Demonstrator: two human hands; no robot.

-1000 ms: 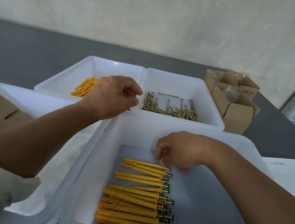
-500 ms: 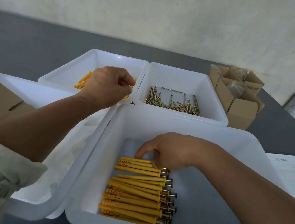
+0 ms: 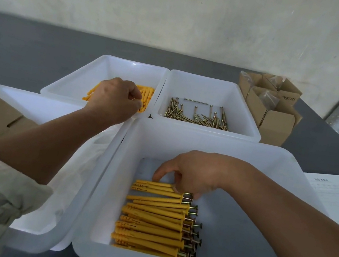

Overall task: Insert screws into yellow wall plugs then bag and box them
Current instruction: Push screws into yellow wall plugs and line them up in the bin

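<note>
In the lower middle of the frame, the right hand is reaching into the large white plastic tray, its bent fingers touching the topmost of the yellow plastic wall plugs with brass screws inserted; whether it is gripping that plug is unclear. At upper left, the left hand is curling its fingers into the loose yellow plugs in the small white tray; any hold is hidden.

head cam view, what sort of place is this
Likely a hardware packing bench: white bins hold loose yellow wall plugs and screws, finished plug-and-screw sets line the nearest bin, and small cardboard boxes stand by.
</note>
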